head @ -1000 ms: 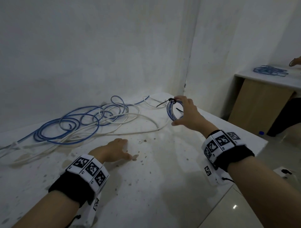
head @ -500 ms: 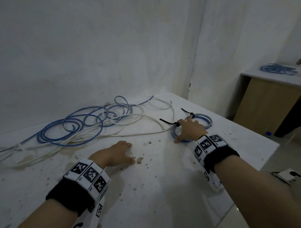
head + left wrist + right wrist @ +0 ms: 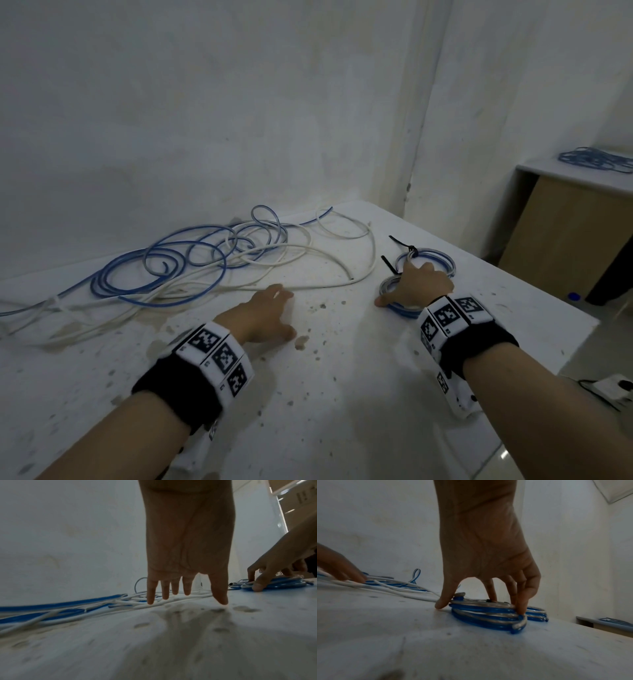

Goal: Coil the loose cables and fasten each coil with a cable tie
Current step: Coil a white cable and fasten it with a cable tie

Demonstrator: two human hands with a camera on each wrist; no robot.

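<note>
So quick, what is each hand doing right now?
Left hand: open, fingertips on the table.
Right hand: holding the tied coil down on the table.

glossy plastic coil (image 3: pixel 488 616), stained matt table (image 3: pixel 342 394)

Dim flat indoor light, soft shadows, wide-angle bending, blurred wrist-view foregrounds

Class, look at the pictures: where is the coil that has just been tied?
The tied coil lies flat on the table's right side in the head view, under the right hand, beside a second coil, right of the loose cables.
</note>
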